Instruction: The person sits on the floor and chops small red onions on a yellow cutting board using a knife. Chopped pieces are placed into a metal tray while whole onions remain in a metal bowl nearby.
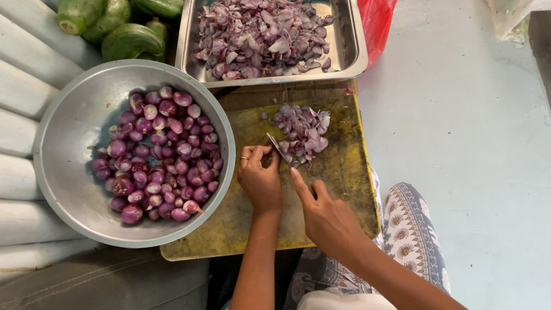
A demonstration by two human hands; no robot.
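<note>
On the cutting board mid-frame, our left hand pinches a shallot; right hand grips the knife; we'd best tuck fingertips back.

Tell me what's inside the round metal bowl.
The round metal bowl holds a heap of whole peeled shallots, purple and pale, piled toward its right side. The left inner wall is bare. The bowl's bottom beneath the heap is covered, so anything under it cannot be seen.
</note>
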